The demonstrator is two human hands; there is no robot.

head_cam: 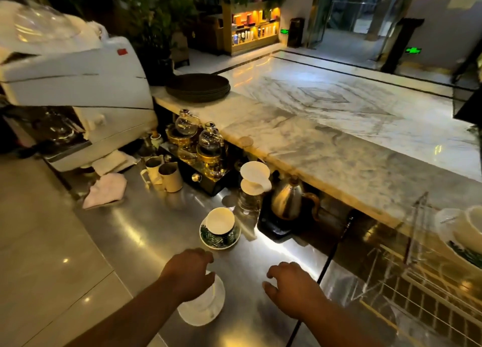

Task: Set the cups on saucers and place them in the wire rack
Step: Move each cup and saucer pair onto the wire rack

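Observation:
A white cup (221,221) sits on a green leaf-patterned saucer (220,239) on the steel counter. Nearer me lies a plain white saucer (206,305); my left hand (189,271) hovers over its far edge, fingers curled down, and hides what may be a cup on it. My right hand (289,286) hangs over the bare steel to the right, fingers spread and holding nothing. The wire rack (417,289) stands at the right, with a white cup (472,226) on a patterned saucer (467,254) inside it.
A gooseneck kettle (288,198) on a black base, a white dripper (254,177) on a glass server, steel pitchers (169,175) and a pink cloth (105,190) line the counter's back. A white espresso machine (73,91) stands left; a marble ledge (339,148) runs above.

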